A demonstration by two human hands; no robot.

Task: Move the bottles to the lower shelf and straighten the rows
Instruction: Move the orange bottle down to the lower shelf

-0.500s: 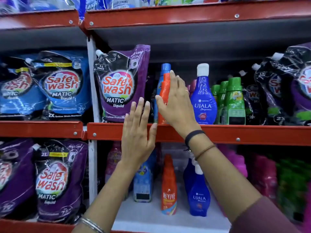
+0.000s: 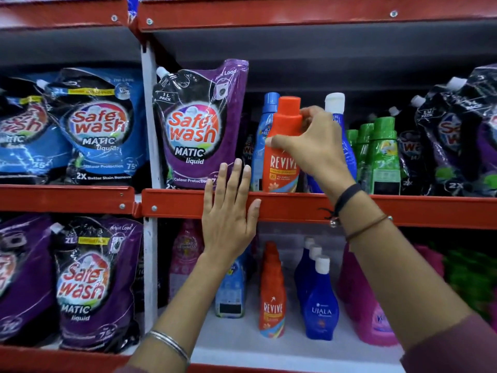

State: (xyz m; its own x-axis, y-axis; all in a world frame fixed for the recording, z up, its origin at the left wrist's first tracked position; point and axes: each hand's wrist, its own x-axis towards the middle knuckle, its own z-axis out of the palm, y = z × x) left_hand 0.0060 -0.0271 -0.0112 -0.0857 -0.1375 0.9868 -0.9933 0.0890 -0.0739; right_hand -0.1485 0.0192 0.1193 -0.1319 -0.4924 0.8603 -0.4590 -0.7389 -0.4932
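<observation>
My right hand [image 2: 314, 149] grips the neck of an orange Revive bottle [image 2: 282, 168] that stands at the front edge of the upper shelf [image 2: 403, 208]. Behind it stand a light-blue bottle [image 2: 265, 125] and a dark-blue Ujala bottle [image 2: 334, 103], mostly hidden by my hand. My left hand [image 2: 228, 214] lies flat and open on the shelf's red front rail. On the lower shelf [image 2: 242, 345] stand another orange Revive bottle [image 2: 271, 294], a row of Ujala bottles [image 2: 320, 300] and a light-blue bottle [image 2: 230, 292].
A purple Safe Wash pouch [image 2: 199, 127] stands left of the held bottle. Green bottles [image 2: 376, 154] and dark pouches [image 2: 451, 130] fill the upper shelf's right side. Pink bottles [image 2: 373, 313] stand at lower right. Blue pouches [image 2: 91, 125] and purple pouches [image 2: 88, 281] fill the left bay.
My right hand has closed around the orange bottle and drawn it forward to the shelf's front edge. My left hand stays on the red rail.
</observation>
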